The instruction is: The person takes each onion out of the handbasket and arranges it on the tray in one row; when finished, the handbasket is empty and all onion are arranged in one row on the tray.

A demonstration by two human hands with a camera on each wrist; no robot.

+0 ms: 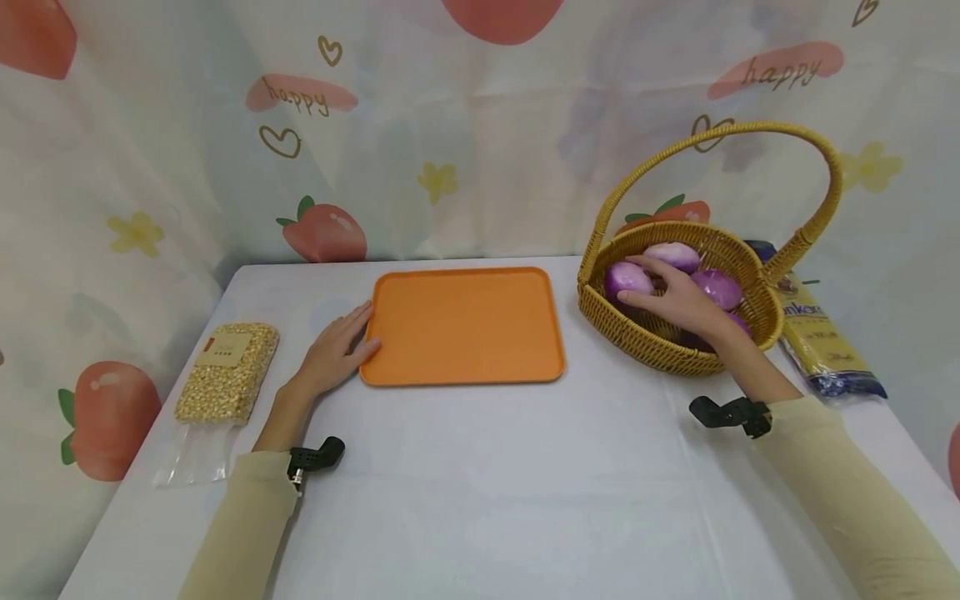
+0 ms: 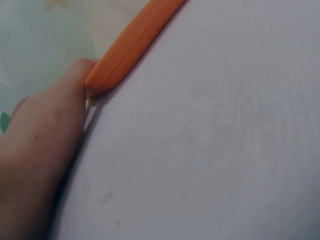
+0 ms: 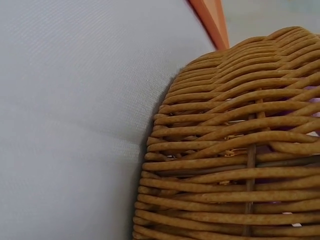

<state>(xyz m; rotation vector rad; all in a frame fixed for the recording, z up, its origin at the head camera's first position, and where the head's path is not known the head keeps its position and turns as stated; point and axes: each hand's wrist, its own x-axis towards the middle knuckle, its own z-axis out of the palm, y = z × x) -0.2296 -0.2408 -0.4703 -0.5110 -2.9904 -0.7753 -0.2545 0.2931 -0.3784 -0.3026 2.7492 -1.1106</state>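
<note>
An orange tray [image 1: 463, 327] lies flat on the white-covered table. My left hand [image 1: 336, 350] rests against its left edge, fingers extended, the thumb at the rim. In the left wrist view the thumb side of the hand meets a corner of the orange tray [image 2: 131, 50]. On the right, my right hand [image 1: 678, 298] reaches into a wicker basket [image 1: 660, 354] with a tall handle. Its thumb and fingers span a purple onion [image 1: 624, 277] at the basket's left side. Several purple onions are inside, partly covered by the hand. The woven wall [image 3: 225, 165] hides the right hand in the right wrist view.
A clear pack of yellow grains [image 1: 228, 375] lies at the table's left. A yellow and blue packet [image 1: 828, 346] lies to the right of the basket, partly behind it. A printed cloth [image 1: 480, 167] hangs behind the table.
</note>
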